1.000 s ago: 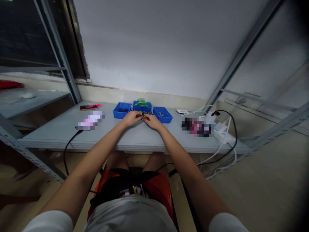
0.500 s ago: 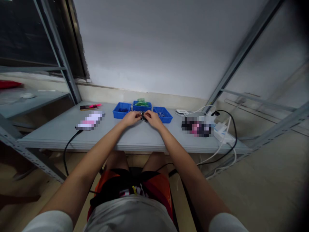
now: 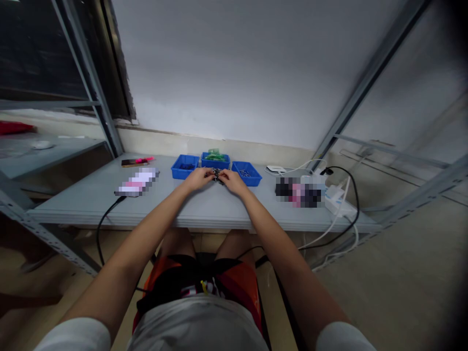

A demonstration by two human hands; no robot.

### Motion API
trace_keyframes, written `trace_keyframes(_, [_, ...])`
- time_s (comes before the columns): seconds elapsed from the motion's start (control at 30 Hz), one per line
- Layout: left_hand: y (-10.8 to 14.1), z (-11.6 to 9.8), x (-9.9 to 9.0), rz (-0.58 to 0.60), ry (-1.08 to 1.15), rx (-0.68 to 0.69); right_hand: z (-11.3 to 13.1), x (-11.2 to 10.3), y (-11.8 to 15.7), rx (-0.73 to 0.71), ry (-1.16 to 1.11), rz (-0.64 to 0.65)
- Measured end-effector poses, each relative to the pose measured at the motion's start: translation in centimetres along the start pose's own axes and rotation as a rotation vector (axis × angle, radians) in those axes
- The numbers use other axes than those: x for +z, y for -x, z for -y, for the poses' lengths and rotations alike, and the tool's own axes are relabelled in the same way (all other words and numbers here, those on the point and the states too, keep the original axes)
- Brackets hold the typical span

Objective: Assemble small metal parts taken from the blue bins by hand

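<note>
My left hand [image 3: 199, 178] and my right hand [image 3: 232, 181] meet over the middle of the grey table, fingers closed and pinching. Between their fingertips lies a cluster of small dark, shiny parts [image 3: 216, 176], too small to name. Whether each hand grips a separate piece is hidden. Just behind the left hand stands a blue bin [image 3: 176, 171] with dark blue pieces in it. Another blue bin [image 3: 215, 165], behind the cluster, holds green pieces [image 3: 215, 155]. To the right hand's right, a third blue bin [image 3: 254, 182] contains a few small dark and pale parts.
A phone [image 3: 137, 182] with a black cable lies on the table [image 3: 204, 212] at left, beside a dark flat item with a pink object [image 3: 143, 160]. At right are a blurred-out dark device [image 3: 298, 192], a power strip [image 3: 340, 202] and loose cables. Metal posts flank the table.
The right fingers have shifted slightly down and right, so more of the dark cluster shows between the hands. The bins and other things have stayed put.
</note>
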State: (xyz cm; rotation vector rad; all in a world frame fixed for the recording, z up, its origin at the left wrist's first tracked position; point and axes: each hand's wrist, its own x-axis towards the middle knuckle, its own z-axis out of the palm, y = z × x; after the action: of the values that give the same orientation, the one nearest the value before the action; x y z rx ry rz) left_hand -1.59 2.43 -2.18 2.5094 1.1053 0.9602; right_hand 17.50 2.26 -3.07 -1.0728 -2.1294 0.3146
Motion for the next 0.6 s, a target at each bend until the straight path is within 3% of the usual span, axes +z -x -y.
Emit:
trace_keyframes(0.23, [0.06, -0.78, -0.09, 0.009, -0.013, 0.075, 0.58, 0.15, 0.45, -0.011, 0.057, 0.132])
trace_keyframes(0.6, [-0.06, -0.23, -0.07, -0.034, -0.021, 0.001, 0.53, -0.32, 0.27, 0.005, 0.012, -0.009])
